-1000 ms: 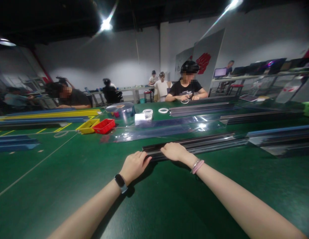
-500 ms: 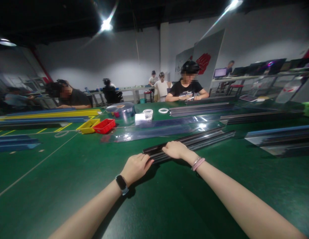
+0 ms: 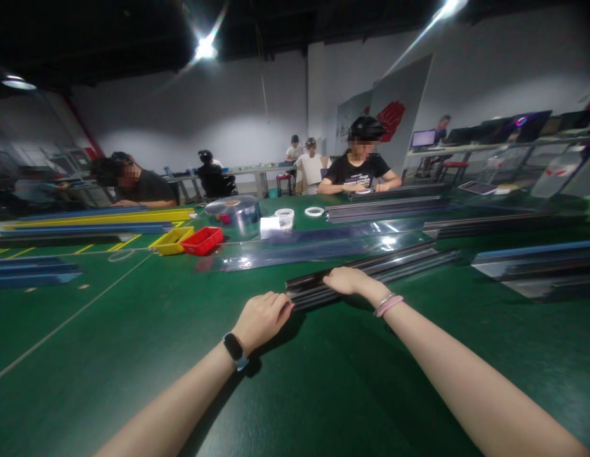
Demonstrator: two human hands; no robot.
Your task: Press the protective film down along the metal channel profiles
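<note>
Long black profile strips (image 3: 394, 266) lie side by side at a slant on the green table in front of me, running away to the right. My left hand (image 3: 265, 320), a watch on its wrist, is closed with thumb and fingertips at the near left end of the lower strip. What lies between those fingertips is partly hidden. Over the upper strip, a little further along, my right hand (image 3: 347, 282) is closed, fingers curled round its edge. A bracelet and a pink band circle the right wrist.
Clear plastic sheets (image 3: 295, 252) lie just behind the strips. Red (image 3: 203, 241) and yellow (image 3: 172, 242) bins stand left of them, near a clear plastic roll (image 3: 245, 216). More strips (image 3: 537, 270) lie at right. Across the table sits a co-worker (image 3: 359, 171).
My right hand and the black strips have shifted slightly to the right. My left hand has stayed nearly in place, so more of the upper strip's left end shows beside it.
</note>
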